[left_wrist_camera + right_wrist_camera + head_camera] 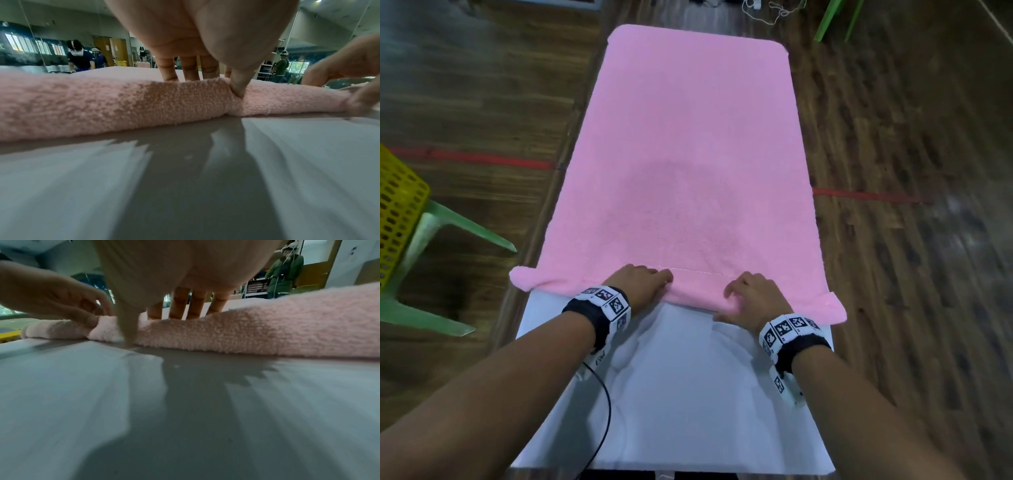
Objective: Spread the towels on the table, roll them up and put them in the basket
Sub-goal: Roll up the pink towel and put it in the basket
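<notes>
A pink towel [688,154] lies spread flat along the white table [688,394]. Its near edge is turned over into a low roll [102,104] that runs across the table. My left hand [643,281] grips the roll left of centre, with the fingers [187,68] over the top and the thumb [238,87] dug into the front. My right hand [750,294] grips it right of centre in the same way, fingers [179,305] over the top and thumb [127,327] in front. The roll's two ends stick out past the table sides. The yellow basket [397,212] stands at the far left.
The basket sits on a green plastic stool [465,222] on the wooden floor, left of the table. Another green chair's legs [835,17] show at the top right. A black cable [602,404] trails from my left wrist over the table's near part. Red tape lines cross the floor.
</notes>
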